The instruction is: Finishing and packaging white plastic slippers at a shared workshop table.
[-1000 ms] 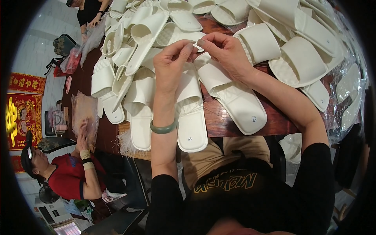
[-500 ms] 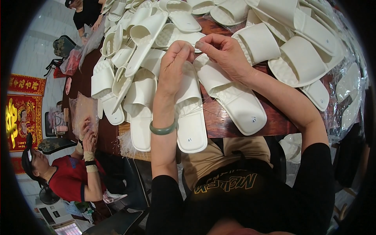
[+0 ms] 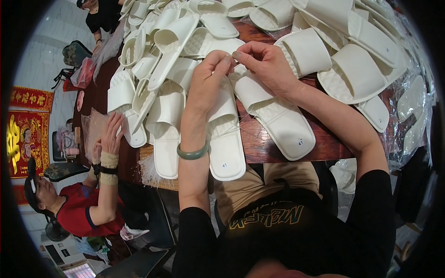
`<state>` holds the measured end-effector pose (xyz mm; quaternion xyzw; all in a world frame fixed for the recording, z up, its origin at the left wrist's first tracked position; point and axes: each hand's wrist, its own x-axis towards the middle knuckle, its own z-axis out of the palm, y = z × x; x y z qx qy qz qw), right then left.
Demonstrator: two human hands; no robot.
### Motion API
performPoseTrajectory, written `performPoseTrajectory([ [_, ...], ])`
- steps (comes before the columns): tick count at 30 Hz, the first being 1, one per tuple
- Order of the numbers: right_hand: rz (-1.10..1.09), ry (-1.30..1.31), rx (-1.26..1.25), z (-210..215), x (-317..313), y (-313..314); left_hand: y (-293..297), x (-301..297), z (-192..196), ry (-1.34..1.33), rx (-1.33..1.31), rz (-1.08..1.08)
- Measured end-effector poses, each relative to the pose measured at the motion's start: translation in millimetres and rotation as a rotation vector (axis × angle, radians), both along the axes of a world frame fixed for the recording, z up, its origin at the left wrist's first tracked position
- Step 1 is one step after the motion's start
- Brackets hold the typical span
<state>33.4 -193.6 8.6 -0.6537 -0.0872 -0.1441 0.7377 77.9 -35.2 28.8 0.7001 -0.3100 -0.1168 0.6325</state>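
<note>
My left hand (image 3: 211, 81) and my right hand (image 3: 269, 67) meet fingertip to fingertip over the slippers, both closed in a pinch. Whatever lies between the fingers is too small to make out. Under my left wrist is a white slipper (image 3: 226, 155), toe end away from me. Another white slipper (image 3: 287, 134) lies at a slant below my right hand. Thin clear strands (image 3: 245, 124) stretch across the gap between these two. To the left a third white slipper (image 3: 166, 153) hangs slightly over the table edge.
Piles of white slippers (image 3: 162, 51) cover the far side of the dark wooden table (image 3: 264, 143). A bundle of clear strands (image 3: 155, 173) sits at the near left edge. Clear plastic wrap (image 3: 412, 111) lies right. A co-worker in red (image 3: 88, 208) sits at left; another person (image 3: 102, 16) works beyond.
My joined fingertips have shifted slightly, my left hand a little to the right. The co-worker in red has raised and moved a hand toward the slippers.
</note>
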Motion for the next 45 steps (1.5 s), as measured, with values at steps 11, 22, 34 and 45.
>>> performPoseTrajectory([
  [11,0.094,0.129,0.196,1.5,0.0,-0.3,-1.5,-3.8,1.7,-0.091,0.048,0.076],
  [22,0.138,0.103,0.112,-1.2,-0.1,2.7,3.7,-1.8,1.2,-0.046,-0.114,0.153],
  [34,0.08,0.074,0.023,2.9,4.0,9.8,6.1,-0.6,6.8,-0.029,-0.104,0.163],
  [45,0.085,0.115,0.087,-11.0,-6.0,-6.9,-0.2,-5.2,-5.1,-0.194,-0.066,0.129],
])
